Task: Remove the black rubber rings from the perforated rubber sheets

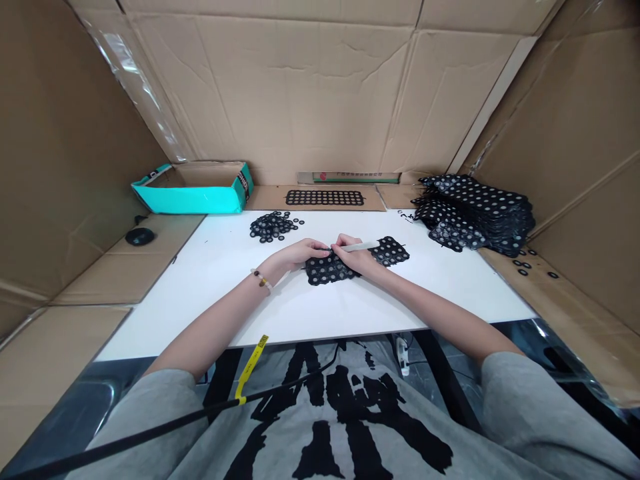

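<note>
While left hand [304,251] holds sheet [325,273], right hand [353,256] grips white tool [364,246].

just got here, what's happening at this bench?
A person is working on a black perforated sheet lying on a white board. The right hand holds a pale pen-like tool over it; the left hand is at its upper edge. Small black rings lie in a loose pile beyond the left hand, and a stack of similar sheets sits at the far right.
</note>
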{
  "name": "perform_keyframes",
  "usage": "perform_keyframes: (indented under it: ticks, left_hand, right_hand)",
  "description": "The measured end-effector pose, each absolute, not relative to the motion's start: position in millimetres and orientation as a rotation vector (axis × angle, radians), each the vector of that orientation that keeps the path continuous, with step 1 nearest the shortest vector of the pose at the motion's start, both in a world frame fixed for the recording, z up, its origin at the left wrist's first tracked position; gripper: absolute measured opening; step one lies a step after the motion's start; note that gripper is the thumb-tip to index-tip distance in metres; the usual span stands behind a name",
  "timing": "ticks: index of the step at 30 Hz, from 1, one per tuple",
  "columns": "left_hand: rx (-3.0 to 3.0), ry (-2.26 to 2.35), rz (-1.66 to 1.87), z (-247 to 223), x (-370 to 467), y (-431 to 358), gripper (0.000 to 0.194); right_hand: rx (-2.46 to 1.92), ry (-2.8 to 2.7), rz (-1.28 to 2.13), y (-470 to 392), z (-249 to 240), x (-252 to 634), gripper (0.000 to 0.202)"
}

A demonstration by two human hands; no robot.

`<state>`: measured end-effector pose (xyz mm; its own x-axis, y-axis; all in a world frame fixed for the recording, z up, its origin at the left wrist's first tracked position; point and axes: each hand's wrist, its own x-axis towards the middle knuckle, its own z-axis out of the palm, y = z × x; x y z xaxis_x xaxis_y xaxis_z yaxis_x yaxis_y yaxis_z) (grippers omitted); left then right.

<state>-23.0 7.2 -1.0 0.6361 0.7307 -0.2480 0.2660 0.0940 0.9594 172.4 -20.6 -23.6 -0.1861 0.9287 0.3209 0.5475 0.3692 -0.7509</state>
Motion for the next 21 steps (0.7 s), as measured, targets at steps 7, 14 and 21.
perform_keyframes:
  ticks: [7, 14, 21]
  left_hand:
    - [1.929, 1.012, 0.451, 1, -24, 12, 0.04]
    - [1.988, 1.031, 0.361, -2, -24, 10, 0.035]
    - [1.689, 1.036, 0.391, -6, -21, 8, 0.035]
  right_hand:
    - [-1.169, -1.828, 0.683, -21, -12, 176, 0.024]
    - [-1.125, -1.957, 0.791, -23, -11, 183, 0.022]
    - [-1.142, -1.975, 0.714, -25, -16, 177, 0.021]
